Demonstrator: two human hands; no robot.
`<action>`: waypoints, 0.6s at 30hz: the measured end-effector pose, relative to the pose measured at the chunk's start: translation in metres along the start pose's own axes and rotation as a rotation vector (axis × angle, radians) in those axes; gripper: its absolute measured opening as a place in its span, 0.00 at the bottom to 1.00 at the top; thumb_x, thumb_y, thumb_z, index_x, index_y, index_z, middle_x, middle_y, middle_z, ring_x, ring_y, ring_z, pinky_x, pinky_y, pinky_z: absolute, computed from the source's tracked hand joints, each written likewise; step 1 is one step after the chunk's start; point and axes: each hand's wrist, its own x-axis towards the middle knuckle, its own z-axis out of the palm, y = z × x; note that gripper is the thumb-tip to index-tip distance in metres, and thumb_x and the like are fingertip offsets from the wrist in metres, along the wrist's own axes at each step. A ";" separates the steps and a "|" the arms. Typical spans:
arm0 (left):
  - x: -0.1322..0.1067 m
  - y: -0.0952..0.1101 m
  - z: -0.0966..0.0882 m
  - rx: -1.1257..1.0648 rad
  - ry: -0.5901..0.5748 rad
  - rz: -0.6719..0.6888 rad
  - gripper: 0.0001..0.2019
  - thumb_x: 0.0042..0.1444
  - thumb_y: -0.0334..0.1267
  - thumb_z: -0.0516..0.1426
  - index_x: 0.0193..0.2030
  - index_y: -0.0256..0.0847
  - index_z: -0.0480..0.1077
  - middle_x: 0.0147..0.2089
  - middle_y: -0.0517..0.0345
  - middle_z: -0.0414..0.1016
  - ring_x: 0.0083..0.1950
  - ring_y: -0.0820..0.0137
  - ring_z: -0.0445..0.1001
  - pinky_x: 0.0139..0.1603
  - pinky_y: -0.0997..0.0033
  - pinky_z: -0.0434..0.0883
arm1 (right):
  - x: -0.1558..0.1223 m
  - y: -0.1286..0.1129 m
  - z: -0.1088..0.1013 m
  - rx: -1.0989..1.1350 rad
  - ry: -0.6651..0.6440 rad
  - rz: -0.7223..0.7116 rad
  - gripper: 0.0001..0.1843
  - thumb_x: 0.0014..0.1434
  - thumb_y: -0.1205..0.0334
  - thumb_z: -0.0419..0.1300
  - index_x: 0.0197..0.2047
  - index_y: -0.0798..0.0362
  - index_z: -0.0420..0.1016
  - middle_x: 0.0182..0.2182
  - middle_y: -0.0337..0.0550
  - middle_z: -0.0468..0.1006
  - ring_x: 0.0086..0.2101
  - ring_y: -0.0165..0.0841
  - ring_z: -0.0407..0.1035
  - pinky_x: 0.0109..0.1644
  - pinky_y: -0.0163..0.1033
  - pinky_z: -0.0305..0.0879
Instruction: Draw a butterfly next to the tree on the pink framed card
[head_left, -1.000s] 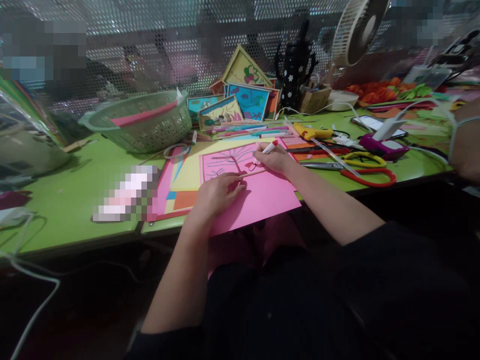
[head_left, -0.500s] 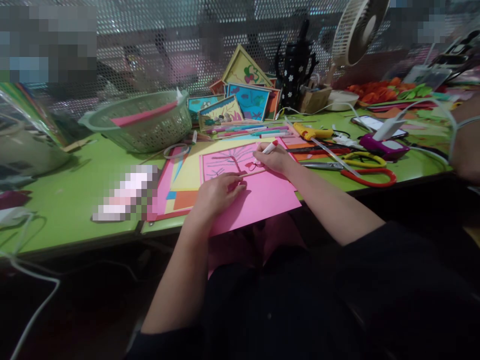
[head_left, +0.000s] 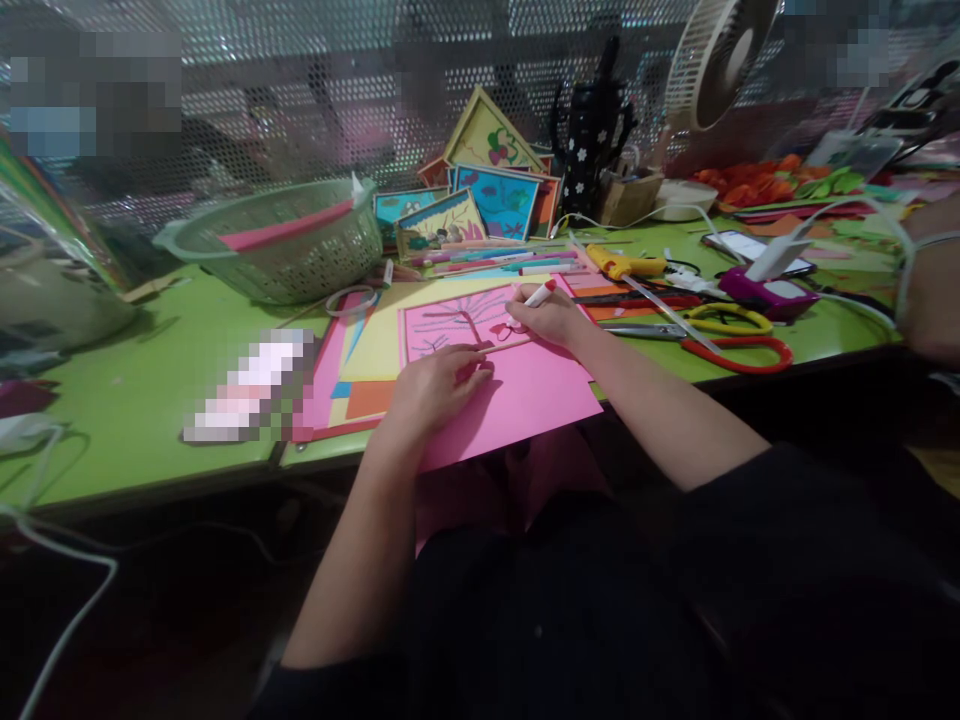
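My right hand (head_left: 551,316) is closed around a white marker with a red end (head_left: 541,293), its knuckles at the right side of a small framed pink picture (head_left: 442,312). Dark branching lines and a red patch show on that picture. My left hand (head_left: 439,382) lies at the lower edge of the frame, thumb and fingers a little apart, fingertips against the thin wooden strip. Under both hands is a sheet of pink paper (head_left: 525,400) that overhangs the table's front edge. The marker's tip is hidden by my fingers.
Scissors with red and yellow handles (head_left: 750,353) and a yellow glue gun (head_left: 611,262) lie to the right. Several markers (head_left: 510,262) and framed pictures (head_left: 499,200) are behind. A green basket (head_left: 285,245) stands left on the green table (head_left: 150,370). Another person's arm (head_left: 934,280) shows at far right.
Both hands and the marker stay practically in place. Only the view shifts very slightly.
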 end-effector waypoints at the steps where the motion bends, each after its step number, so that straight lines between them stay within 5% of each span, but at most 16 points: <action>1: 0.000 0.000 0.000 0.001 -0.001 0.000 0.12 0.62 0.40 0.56 0.49 0.45 0.78 0.57 0.56 0.75 0.55 0.59 0.75 0.53 0.61 0.71 | 0.000 0.001 0.000 -0.002 0.001 0.000 0.09 0.54 0.61 0.55 0.24 0.51 0.64 0.20 0.35 0.69 0.24 0.29 0.63 0.27 0.35 0.56; 18: 0.000 -0.002 0.002 -0.006 0.020 0.008 0.12 0.61 0.42 0.56 0.49 0.47 0.78 0.56 0.57 0.76 0.54 0.61 0.76 0.52 0.62 0.72 | -0.003 -0.004 -0.001 -0.041 0.002 0.018 0.08 0.53 0.60 0.56 0.24 0.51 0.64 0.20 0.34 0.68 0.26 0.31 0.64 0.30 0.36 0.57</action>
